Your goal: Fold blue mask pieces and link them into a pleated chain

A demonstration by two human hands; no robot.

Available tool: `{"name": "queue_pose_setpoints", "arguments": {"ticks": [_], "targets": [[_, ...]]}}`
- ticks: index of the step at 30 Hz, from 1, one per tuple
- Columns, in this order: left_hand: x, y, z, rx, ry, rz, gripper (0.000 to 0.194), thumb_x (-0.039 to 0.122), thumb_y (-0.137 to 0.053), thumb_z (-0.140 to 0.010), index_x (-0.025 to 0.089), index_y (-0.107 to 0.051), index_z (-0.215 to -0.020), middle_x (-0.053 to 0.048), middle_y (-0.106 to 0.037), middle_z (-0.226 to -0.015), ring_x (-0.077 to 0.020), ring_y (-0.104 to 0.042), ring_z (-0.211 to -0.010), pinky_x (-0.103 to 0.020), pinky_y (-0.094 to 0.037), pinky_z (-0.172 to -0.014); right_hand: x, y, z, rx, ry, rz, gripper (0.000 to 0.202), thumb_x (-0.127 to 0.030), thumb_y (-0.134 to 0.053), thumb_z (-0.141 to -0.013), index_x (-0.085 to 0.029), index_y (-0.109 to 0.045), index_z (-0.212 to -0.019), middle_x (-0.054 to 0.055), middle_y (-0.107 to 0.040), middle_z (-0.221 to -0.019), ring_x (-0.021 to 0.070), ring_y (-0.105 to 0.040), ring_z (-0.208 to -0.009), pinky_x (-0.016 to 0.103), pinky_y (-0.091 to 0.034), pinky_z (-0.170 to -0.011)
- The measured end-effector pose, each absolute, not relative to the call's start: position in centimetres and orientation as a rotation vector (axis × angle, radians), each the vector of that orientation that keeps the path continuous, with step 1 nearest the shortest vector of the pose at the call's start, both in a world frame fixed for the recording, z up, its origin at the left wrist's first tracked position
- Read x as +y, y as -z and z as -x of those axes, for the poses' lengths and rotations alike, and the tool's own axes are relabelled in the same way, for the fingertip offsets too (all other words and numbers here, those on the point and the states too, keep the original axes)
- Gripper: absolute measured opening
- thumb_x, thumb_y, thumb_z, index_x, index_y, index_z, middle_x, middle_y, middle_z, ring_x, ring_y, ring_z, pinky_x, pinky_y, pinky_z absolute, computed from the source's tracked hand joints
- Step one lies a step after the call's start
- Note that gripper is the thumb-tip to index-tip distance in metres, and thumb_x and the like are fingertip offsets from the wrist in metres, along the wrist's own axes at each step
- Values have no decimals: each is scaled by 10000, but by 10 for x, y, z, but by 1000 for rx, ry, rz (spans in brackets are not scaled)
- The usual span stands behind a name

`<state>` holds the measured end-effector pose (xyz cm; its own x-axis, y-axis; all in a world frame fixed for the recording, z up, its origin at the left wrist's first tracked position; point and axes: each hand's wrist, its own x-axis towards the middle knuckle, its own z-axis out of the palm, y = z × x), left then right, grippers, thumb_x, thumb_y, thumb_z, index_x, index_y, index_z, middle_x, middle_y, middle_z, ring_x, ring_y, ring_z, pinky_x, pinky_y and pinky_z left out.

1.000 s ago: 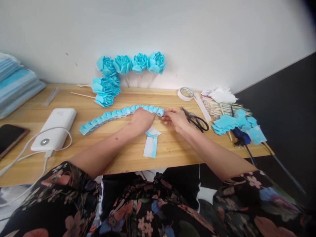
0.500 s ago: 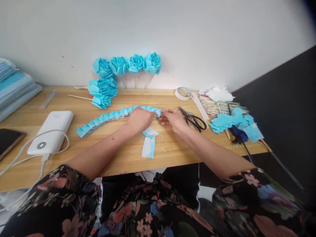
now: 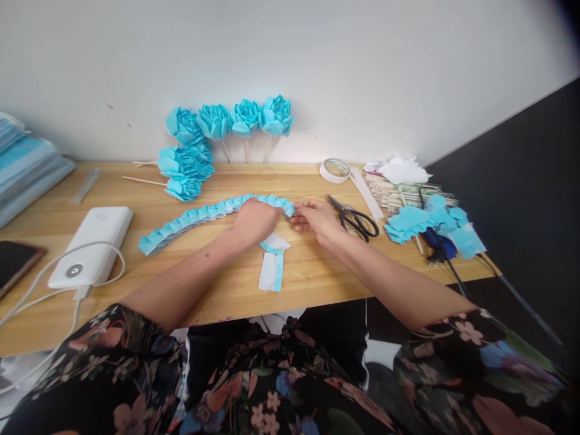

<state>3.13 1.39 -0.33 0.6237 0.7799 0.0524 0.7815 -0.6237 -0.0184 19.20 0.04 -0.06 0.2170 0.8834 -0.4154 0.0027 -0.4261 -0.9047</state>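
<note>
Barely moved, both hands [image 3: 257, 221] touch the pleated strip [image 3: 199, 215].

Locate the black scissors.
In the head view, the black scissors lie on the wooden table, just right of the right hand and nearer the person than the tape roll.

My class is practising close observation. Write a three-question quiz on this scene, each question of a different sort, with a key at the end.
1. Multiple choice: which of these lies nearest the right hand?
A) the phone
B) the black scissors
C) the stack of masks

2. True or false: a white cable is plugged into the white power bank.

3. Fill the gap: the left hand hides part of a long, pleated blue ____.

Key: 1. B. 2. True. 3. strip.
</note>
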Motion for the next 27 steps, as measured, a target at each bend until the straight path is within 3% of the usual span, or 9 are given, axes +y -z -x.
{"name": "queue_pose_setpoints", "arguments": {"ticks": [7,10,12,15,22,27], "targets": [[14,4,-31,-1332,72,2821,268,95,-478,-910,154,-735,-961,-142,-738,-775,-263,-692,-746,-366,-417,-717,-1,2,-210,-1121,-1258,1770,173,-67,-505,-887,-151,-656,-887,39,-710,-753,136,-676,-584,243,-524,-483],[13,0,-32,-1341,31,2817,268,82,-482,-901,153,-736,-951,-142,-740,-793,-263,-690,-752,-364,-414,-713,6,2,-226,-1528,-777,1843,260,-96,-520,-849,-179,-683,-1034,24,-718,-754,163,-666,-610,289,-527,-579],[13,-2,-32,-1343,10,2806,262,81,-489,-895,154,-736,-940,-135,-740,-801,-257,-689,-758,-359,-419,-713,12,2,-233,-1785,-472,1749,280,-113,-518,-847,-187,-692,-1053,41,-742,-826,199,-689,-739,339,-540,-721],[12,-3,-34,-1329,-22,2778,271,86,-485,-895,164,-737,-959,-122,-736,-796,-262,-696,-786,-356,-427,-711,20,6,-234,-2100,-277,1505,322,-62,-472,-837,-186,-723,-997,81,-741,-1022,245,-662,-995,393,-500,-906],[13,2,-34,-1297,-16,2753,311,104,-435,-916,159,-741,-948,-126,-715,-721,-296,-703,-782,-384,-436,-704,29,21,-227,-2302,-211,1436,388,-5,-447,-828,-197,-753,-969,86,-679,-1214,264,-561,-1141,409,-456,-982],[15,2,-30,-1299,11,2768,308,110,-442,-902,174,-743,-904,-117,-703,-690,-289,-690,-738,-363,-410,-649,30,27,-227,-2320,-230,1472,392,13,-453,-814,-204,-739,-972,74,-700,-1177,268,-571,-1106,410,-449,-976]]}}
